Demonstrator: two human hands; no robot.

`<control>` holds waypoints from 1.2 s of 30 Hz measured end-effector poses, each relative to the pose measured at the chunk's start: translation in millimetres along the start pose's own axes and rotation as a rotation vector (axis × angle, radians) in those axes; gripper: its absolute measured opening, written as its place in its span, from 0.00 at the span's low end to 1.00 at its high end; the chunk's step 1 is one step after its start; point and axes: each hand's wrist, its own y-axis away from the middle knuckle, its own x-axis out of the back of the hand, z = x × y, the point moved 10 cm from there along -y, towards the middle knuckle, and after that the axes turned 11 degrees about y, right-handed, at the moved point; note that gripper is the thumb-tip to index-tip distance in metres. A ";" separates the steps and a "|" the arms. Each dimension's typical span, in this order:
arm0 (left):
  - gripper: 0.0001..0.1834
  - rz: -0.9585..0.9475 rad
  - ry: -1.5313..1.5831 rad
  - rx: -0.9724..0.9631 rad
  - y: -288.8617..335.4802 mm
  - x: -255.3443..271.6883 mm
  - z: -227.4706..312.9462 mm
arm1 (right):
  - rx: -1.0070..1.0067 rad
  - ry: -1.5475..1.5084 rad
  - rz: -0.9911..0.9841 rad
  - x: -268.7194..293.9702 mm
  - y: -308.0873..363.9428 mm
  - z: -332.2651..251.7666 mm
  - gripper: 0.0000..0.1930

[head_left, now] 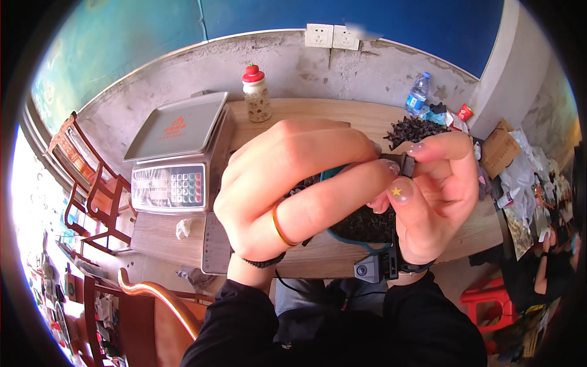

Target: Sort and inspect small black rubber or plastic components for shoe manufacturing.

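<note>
Both my hands are raised close to the camera over a wooden table (318, 116). My left hand (287, 189), with a gold ring, and my right hand (437, 196), with painted nails, pinch one small black plastic part (405, 164) between their fingertips. Under them sits a teal-rimmed tray (361, 229) filled with several similar small black parts. A small camera is strapped on my right wrist (376, 268).
A digital weighing scale (180, 159) stands on the table's left. A jar with a red lid (255, 93) is at the back, a heap of black parts (416, 129) and a water bottle (417, 93) at the back right. A cardboard box (500, 147), wooden chairs (92, 189) and a red stool (489, 303) surround the table.
</note>
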 end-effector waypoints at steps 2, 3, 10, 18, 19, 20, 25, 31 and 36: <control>0.12 -0.033 -0.006 -0.056 -1.7 -2.2 -3.2 | 0.000 -0.001 0.012 3.6 0.3 1.7 0.16; 0.12 -0.066 -0.017 -0.111 -1.7 -5.0 -3.0 | 0.000 -0.007 0.021 6.2 0.4 2.8 0.15; 0.12 0.028 -0.070 -0.101 7.0 19.4 -7.2 | -0.034 0.020 -0.015 -7.7 -1.2 11.4 0.12; 0.11 0.195 0.005 -0.140 8.3 2.9 -19.0 | 0.113 0.130 -0.069 7.1 -5.6 3.7 0.16; 0.10 0.175 0.126 -0.014 11.0 2.9 -30.6 | 0.154 0.208 -0.067 6.4 -4.0 1.0 0.16; 0.10 0.178 0.127 -0.010 13.4 3.7 -29.1 | 0.196 0.288 -0.065 5.5 -2.5 -2.3 0.15; 0.07 0.184 0.220 0.254 12.3 6.2 -41.2 | 0.186 0.460 0.126 9.1 3.4 -5.1 0.13; 0.06 0.207 0.352 0.482 17.6 -1.3 -58.0 | 0.212 0.554 0.131 10.3 5.9 -7.5 0.14; 0.04 0.297 0.425 0.666 28.9 2.0 -61.6 | 0.271 0.522 0.096 4.9 6.2 -12.1 0.15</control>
